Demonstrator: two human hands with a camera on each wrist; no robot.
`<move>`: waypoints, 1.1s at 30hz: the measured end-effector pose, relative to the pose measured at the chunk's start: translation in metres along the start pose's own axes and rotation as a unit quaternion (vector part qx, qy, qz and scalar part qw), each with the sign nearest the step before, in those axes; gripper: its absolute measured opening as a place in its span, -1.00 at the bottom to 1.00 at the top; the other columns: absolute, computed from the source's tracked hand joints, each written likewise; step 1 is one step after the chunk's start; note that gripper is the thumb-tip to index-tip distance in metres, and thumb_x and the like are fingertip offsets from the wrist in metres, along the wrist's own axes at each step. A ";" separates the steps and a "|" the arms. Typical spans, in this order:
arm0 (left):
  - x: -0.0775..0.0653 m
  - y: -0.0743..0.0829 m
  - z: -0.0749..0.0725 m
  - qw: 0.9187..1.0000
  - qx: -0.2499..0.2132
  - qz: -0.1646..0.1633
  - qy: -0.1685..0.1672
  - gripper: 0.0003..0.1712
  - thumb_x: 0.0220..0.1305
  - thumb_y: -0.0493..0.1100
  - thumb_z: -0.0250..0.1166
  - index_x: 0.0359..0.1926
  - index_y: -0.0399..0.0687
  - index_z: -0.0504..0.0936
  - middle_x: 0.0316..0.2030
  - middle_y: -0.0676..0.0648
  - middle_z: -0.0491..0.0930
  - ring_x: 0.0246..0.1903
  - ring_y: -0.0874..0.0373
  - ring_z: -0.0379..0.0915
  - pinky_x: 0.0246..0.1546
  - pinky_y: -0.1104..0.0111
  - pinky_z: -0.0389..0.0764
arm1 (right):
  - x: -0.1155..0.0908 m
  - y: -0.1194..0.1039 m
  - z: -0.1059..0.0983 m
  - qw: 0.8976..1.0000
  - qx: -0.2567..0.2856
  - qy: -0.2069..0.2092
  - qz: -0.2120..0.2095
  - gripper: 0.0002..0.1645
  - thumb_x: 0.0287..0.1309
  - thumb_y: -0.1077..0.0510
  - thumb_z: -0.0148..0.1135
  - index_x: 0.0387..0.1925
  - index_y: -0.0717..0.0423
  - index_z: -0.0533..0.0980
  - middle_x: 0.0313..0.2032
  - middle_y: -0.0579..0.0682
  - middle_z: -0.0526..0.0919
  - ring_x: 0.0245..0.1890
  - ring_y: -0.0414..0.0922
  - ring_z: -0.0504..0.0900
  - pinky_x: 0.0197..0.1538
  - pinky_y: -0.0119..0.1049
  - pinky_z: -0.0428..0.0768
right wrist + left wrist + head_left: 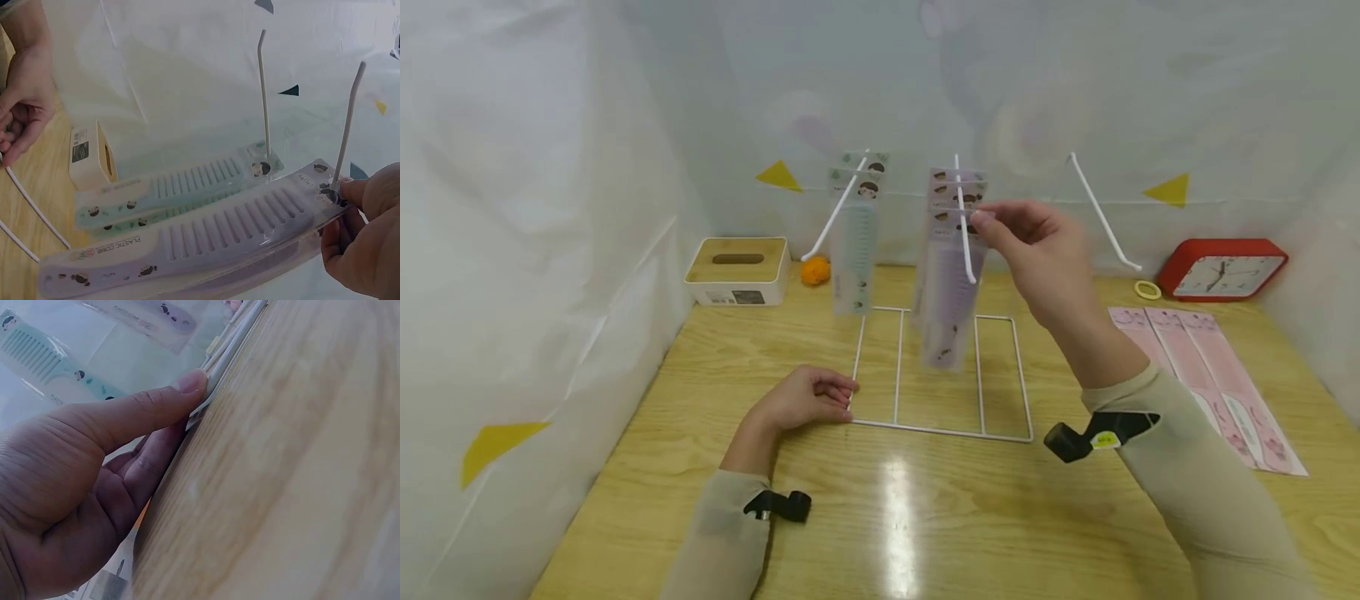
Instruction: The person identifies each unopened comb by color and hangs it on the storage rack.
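Observation:
My right hand (1051, 258) pinches the top corner of a packaged purple comb (219, 225) between thumb and fingers. The comb hangs on the middle white prong (965, 237), in front of other purple comb packs on that same prong. Green comb packs (856, 250) hang from the left prong (838, 208). Low on the table, my left hand (801, 400) grips the front left part of the white wire base (940, 430), its thumb (187, 382) on the wire.
A third prong (1101, 208) at right carries nothing. Pink flat packs (1232, 392) lie on the right of the table, near a red clock (1225, 271) and a yellow ring (1147, 289). A tissue box (737, 287) and an orange object (815, 271) stand at the back left.

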State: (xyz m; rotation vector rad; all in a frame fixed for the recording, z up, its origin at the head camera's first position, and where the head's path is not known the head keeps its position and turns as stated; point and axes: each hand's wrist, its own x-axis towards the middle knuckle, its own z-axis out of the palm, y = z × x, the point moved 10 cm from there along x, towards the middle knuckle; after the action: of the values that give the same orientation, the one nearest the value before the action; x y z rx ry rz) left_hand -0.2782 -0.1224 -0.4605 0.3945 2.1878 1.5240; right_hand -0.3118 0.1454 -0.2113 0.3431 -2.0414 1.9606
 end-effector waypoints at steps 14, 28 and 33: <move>0.005 0.003 -0.001 1.000 0.021 0.000 0.001 -0.51 0.06 -0.32 0.53 0.06 -0.27 0.67 -0.22 -0.16 0.70 -0.23 0.18 0.62 -0.15 0.43 0.67 | 0.031 0.020 -0.011 0.997 0.078 0.026 0.003 -0.70 0.05 0.27 0.50 -0.11 0.18 0.71 -0.25 -0.12 0.76 -0.17 -0.22 0.65 -0.03 -0.51 0.64; -0.002 0.000 0.000 1.000 0.005 -0.010 0.004 -0.52 0.06 -0.33 0.52 0.05 -0.29 0.66 -0.22 -0.16 0.69 -0.24 0.17 0.64 -0.17 0.40 0.69 | -0.039 0.040 -0.009 0.994 0.098 -0.036 0.018 -0.69 0.16 0.38 0.36 -0.03 0.24 0.67 -0.20 -0.17 0.78 -0.14 -0.29 0.72 -0.02 -0.49 0.66; -0.001 0.000 0.001 1.000 -0.011 -0.006 0.004 -0.51 0.06 -0.37 0.51 0.06 -0.33 0.65 -0.23 -0.15 0.68 -0.26 0.19 0.63 -0.19 0.40 0.71 | -0.079 0.038 -0.006 0.991 0.095 -0.084 0.033 -0.67 0.18 0.45 0.30 -0.03 0.19 0.68 -0.17 -0.16 0.77 -0.12 -0.28 0.72 -0.01 -0.44 0.68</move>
State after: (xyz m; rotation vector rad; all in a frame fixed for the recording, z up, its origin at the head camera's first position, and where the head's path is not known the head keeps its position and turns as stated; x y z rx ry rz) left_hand -0.2767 -0.1221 -0.4608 0.3668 2.1743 1.5439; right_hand -0.2522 0.1511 -0.2751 0.5035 -1.9908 2.2432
